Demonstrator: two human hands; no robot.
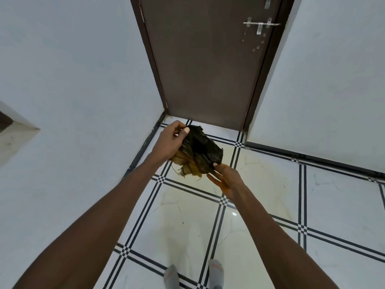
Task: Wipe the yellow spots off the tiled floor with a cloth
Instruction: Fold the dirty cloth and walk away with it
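A dark, frayed cloth (201,152) with yellow-stained lower folds hangs in the air between my hands, above the floor in front of the door. My left hand (170,140) grips its upper left end, thumb pressed over the top. My right hand (226,180) pinches its lower right corner, the other fingers spread straight. Faint yellow smears (258,176) tint the white tiled floor (337,205) under and beyond the cloth, and a paler yellow haze (187,217) spreads over the tile nearer my feet.
A shut brown door (206,65) with a metal bolt (260,25) stands straight ahead between white walls (73,80). Dark skirting runs along the wall bases. My two grey-socked feet (193,276) stand at the bottom edge. More tiled floor stretches to the right.
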